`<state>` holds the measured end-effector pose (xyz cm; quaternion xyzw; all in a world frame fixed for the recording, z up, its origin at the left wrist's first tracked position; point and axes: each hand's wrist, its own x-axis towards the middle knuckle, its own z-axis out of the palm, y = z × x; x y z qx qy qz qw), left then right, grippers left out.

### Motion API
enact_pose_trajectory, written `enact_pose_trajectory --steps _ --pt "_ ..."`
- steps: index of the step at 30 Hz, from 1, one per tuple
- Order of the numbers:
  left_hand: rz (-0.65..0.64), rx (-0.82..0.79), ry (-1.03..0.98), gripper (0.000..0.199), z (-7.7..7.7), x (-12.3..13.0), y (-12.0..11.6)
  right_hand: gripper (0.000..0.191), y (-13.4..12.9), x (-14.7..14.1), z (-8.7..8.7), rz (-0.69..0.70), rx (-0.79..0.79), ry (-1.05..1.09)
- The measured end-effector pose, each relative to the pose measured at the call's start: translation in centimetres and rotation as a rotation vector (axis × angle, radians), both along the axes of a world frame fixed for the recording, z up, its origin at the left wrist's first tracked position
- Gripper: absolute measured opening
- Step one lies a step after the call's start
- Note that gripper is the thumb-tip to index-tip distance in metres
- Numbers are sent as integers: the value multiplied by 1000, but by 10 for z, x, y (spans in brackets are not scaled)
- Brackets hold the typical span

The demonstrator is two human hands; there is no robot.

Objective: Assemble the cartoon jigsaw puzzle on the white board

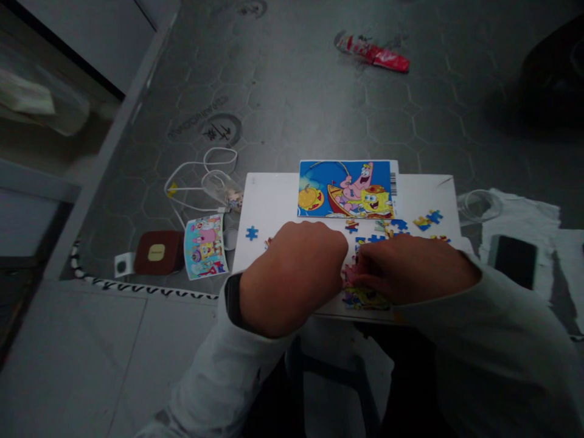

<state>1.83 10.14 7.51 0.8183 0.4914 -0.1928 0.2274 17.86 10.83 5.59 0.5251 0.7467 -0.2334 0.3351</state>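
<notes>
Both hands are over the white board [269, 194]. My left hand [298, 277], a dark band at its wrist, shows its back; its fingers are hidden beneath it. Close beside it, my right hand [401, 267] has its fingers pressed together at a joined patch of puzzle pieces [367, 298] near the board's front edge; what they pinch is too small to make out. A picture card [347, 190] of a pink figure in a boat lies at the board's back. Loose blue and yellow pieces [427, 219] lie right of centre, and one blue piece [252, 233] lies at the left.
Left of the board are a curved picture sheet [205, 246], a brown box [159, 252] and a white cable [191, 163]. At the right lie a dark phone [513, 261], white sheets and a clear cup [481, 205]. A red wrapper [387, 59] lies on the floor.
</notes>
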Motion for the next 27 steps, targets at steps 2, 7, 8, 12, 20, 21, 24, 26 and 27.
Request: enact_pose_trajectory --steps 2,7,8,12,20,21,24,26,27 --pt "-17 23 7 26 0 -1 -2 30 0 1 -1 2 13 11" --pt "-9 103 -22 27 2 -6 -11 32 0 2 -1 19 -14 -24" --pt "-1 116 -26 27 3 -6 -12 32 1 2 -1 13 -23 -20" --pt "40 96 -14 30 11 3 -15 33 1 0 1 -6 -51 -33" --pt "63 9 42 29 20 26 -14 39 1 -5 6 -20 -41 -55" --pt "65 13 43 29 19 27 -15 39 0 -4 5 -15 -39 -52" --pt "83 17 56 29 19 27 -17 39 -1 -2 4 -2 -25 -52" --pt "95 6 62 30 18 29 -18 39 -1 -1 3 6 -6 -58" --pt "99 2 63 31 17 29 -17 39 -2 0 2 11 -1 -57"
